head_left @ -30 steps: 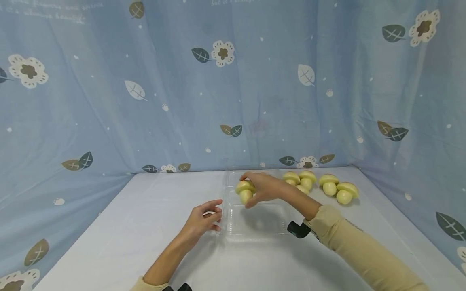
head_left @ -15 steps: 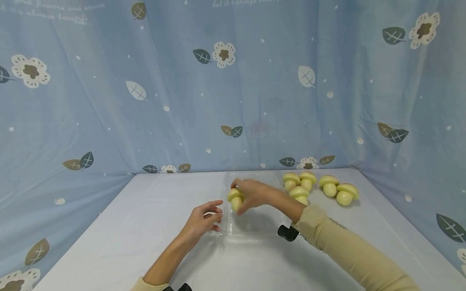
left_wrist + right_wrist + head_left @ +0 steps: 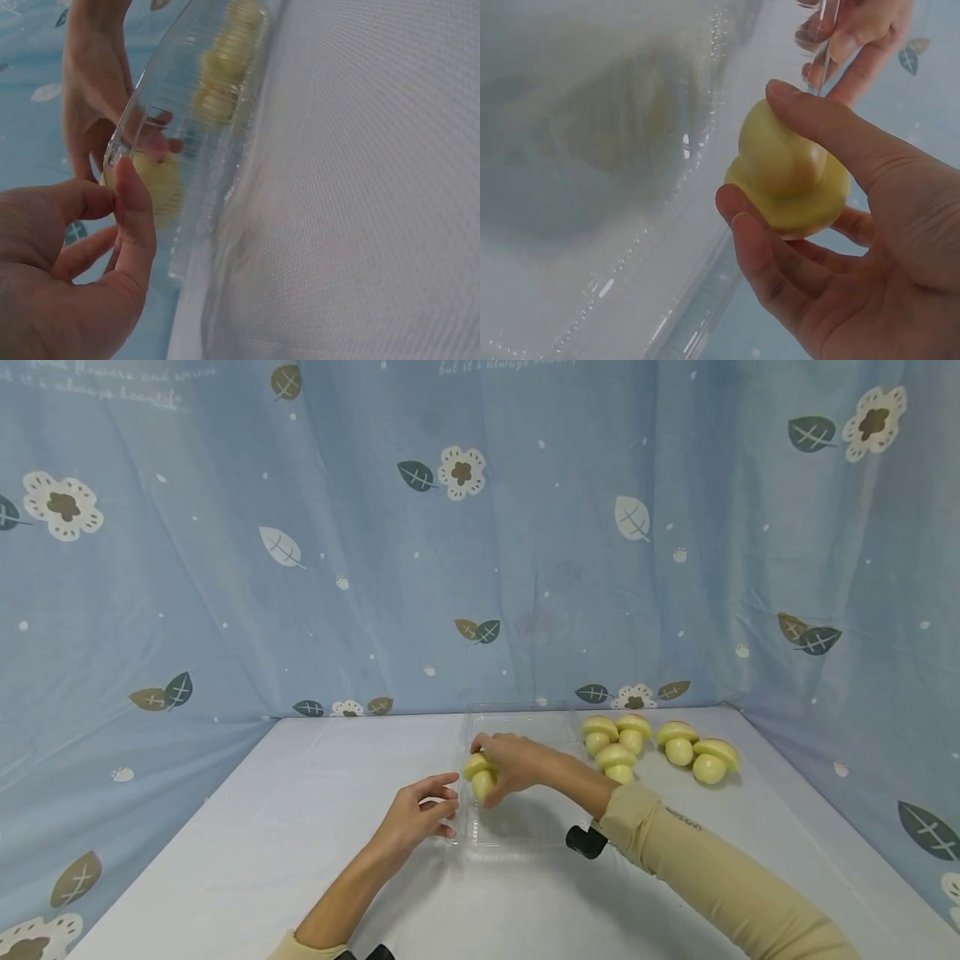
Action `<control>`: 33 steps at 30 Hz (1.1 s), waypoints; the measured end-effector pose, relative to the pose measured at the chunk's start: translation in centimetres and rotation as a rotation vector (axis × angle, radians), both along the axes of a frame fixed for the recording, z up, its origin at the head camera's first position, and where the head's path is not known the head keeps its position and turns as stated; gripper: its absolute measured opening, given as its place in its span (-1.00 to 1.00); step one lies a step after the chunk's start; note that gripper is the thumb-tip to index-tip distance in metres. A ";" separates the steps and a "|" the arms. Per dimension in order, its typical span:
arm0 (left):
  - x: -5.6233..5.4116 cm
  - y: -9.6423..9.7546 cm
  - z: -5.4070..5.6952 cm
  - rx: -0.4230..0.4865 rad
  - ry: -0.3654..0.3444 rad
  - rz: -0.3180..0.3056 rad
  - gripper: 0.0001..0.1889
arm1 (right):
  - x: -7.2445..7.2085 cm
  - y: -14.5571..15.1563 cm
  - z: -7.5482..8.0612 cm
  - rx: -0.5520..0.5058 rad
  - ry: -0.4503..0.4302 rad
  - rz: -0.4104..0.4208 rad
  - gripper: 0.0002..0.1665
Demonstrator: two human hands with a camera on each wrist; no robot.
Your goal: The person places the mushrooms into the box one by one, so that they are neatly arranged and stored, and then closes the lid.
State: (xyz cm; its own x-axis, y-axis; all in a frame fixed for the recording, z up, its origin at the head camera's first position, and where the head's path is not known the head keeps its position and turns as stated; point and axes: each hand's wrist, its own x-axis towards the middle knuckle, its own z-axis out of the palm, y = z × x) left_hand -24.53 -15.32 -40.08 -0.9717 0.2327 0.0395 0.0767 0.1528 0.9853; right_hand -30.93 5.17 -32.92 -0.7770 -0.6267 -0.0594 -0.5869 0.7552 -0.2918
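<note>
A clear plastic box (image 3: pixel 525 827) with its lid part folded back lies on the white table. My left hand (image 3: pixel 420 814) pinches its left rim between thumb and finger, as the left wrist view shows with the hand (image 3: pixel 90 262) at the rim (image 3: pixel 112 154). Over the left side of the box my right hand (image 3: pixel 513 764) grips a yellow toy mushroom (image 3: pixel 480 777). The right wrist view shows the mushroom (image 3: pixel 784 165) held between thumb and fingers of the right hand (image 3: pixel 870 247), stem toward the camera. Whether it touches the box floor, I cannot tell.
Several more toy mushrooms stand to the right of the box: three close together, with the front mushroom (image 3: pixel 617 762) near my right forearm, and a pair with one mushroom (image 3: pixel 712 760) farther right. A blue patterned curtain (image 3: pixel 375 568) closes off the table's back and sides.
My right hand has carried the toy mushroom left and a little nearer me, to the box's left side. My left hand has stayed at the rim.
</note>
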 end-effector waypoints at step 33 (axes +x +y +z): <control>0.1 0.2 0.0 -0.004 0.001 0.014 -0.50 | 0.1 0.4 -0.4 -0.072 -0.066 -0.054 -0.08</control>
